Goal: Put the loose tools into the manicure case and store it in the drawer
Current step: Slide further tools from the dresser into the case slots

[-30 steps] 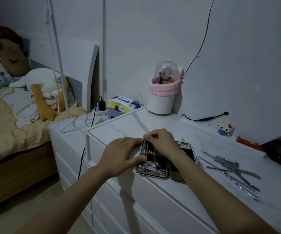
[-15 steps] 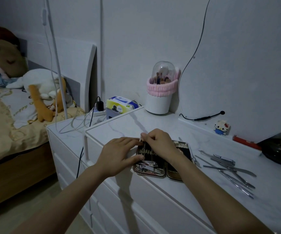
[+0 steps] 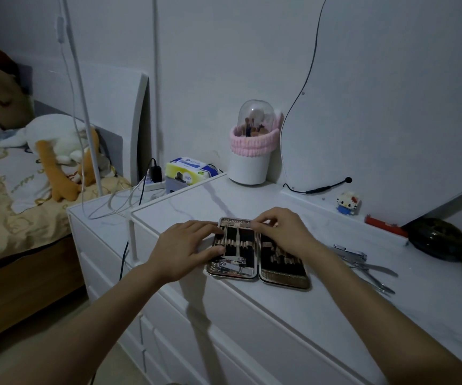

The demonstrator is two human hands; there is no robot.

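Left hand flat on open manicure case; right hand fingertips touching.

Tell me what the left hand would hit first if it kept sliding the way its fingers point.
The left hand points right across the open manicure case; going on, it would likely meet the right hand over the case first, though depth is unclear.

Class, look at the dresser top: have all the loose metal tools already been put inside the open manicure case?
No: several loose tools lie on the dresser top, right of the manicure case.
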